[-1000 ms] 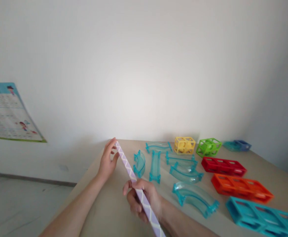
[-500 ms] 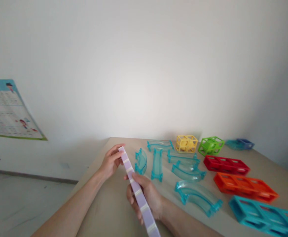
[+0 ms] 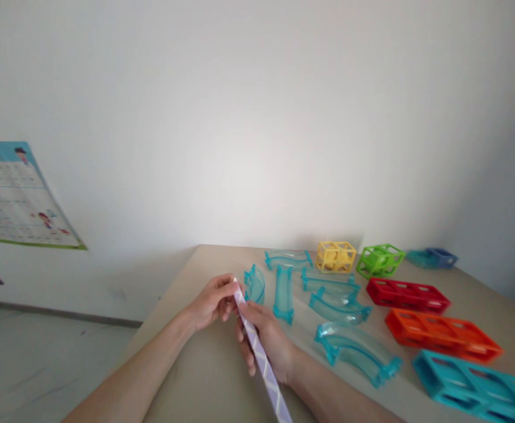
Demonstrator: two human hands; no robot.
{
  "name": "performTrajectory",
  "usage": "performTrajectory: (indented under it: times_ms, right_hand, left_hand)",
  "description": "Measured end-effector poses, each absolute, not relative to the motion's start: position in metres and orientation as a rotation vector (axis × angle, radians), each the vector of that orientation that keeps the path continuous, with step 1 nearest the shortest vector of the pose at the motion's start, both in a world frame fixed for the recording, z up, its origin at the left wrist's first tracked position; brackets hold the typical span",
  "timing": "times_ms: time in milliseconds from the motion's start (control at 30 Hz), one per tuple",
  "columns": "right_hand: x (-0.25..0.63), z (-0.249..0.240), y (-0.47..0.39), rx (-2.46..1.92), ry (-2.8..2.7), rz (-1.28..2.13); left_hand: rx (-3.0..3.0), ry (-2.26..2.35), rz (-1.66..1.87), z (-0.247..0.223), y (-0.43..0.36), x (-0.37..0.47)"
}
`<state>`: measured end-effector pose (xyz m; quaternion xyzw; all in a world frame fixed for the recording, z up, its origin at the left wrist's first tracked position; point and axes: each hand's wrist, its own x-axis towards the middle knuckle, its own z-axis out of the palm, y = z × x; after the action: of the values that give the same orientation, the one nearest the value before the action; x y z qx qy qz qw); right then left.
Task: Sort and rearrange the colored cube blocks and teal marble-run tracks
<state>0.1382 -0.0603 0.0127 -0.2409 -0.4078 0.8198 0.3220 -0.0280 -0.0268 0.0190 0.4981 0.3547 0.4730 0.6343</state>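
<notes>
A long, straight snake puzzle (image 3: 261,359) in lavender and white runs from the middle of the view down past the lower edge, its near end out of frame. Its side face shows slanted white bands. My left hand (image 3: 212,301) pinches the far tip between thumb and fingers. Wrapped around it just below, my right hand (image 3: 273,343) keeps its thumb on top and its fingers underneath. Both hands are above the table, close together. Right beside them lies a curved clear-teal track piece (image 3: 254,284), partly covered by the hands.
On the beige table (image 3: 204,388) lie several clear-teal track pieces (image 3: 284,294). Yellow (image 3: 335,257) and green (image 3: 380,260) frame blocks stand near the wall. Red (image 3: 407,295), orange (image 3: 442,333) and teal (image 3: 478,385) long frames line the right. A poster (image 3: 23,197) hangs left.
My left hand has moved right and slightly down, nearer my right hand. The snake puzzle has rolled, so its slanted side bands now show, and its far tip sits lower and further right.
</notes>
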Motion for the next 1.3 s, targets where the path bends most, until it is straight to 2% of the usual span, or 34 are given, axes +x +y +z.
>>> performTrajectory:
  times_ms: [133,433,800,1300]
  right_hand:
    - [0.139,0.015,-0.06,-0.657,-1.065,2.109]
    - [0.145,0.01,-0.049,-0.536,-0.919,2.498]
    - [0.147,0.011,-0.052,-0.272,-0.892,2.588]
    - [0.149,0.015,-0.058,-0.131,-0.905,2.665]
  left_hand:
    - [1.106,0.75,1.016,0.017,-0.028,-0.022]
    - [1.102,0.734,0.979,0.021,-0.031,-0.023]
    - [1.055,0.594,0.975,0.013,-0.032,-0.026]
    - [1.163,0.699,0.95,0.013,-0.033,-0.031]
